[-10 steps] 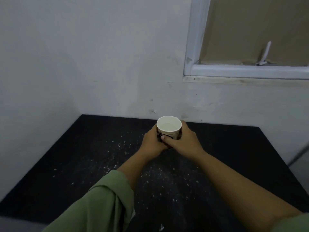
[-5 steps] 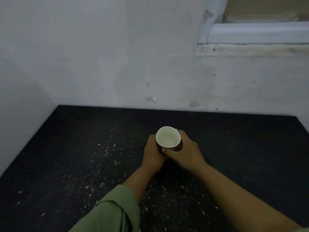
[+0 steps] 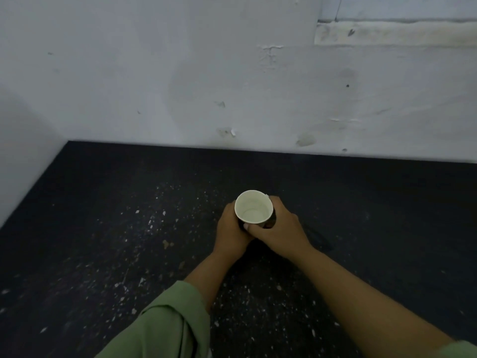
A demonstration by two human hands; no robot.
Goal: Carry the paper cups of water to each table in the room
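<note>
Two hands wrap one paper cup [image 3: 253, 207]: left hand [image 3: 230, 232] curled on its left side, right hand [image 3: 280, 229] on its right. Cup stands upright, mouth upward, on the speckled black counter [image 3: 108, 228]; its print is unreadable.

Your paper cup [image 3: 253, 207] stands upright, its round mouth open toward you. The inside is pale cream-white, and a faint ring near the bottom marks a low level of clear water. What shows of the outer wall under the rim looks dark with a printed pattern, too hidden to read. The cup is low over the dark, white-speckled counter [image 3: 129, 215], about mid-depth and well clear of the back wall; whether its base touches the surface cannot be told.
</note>
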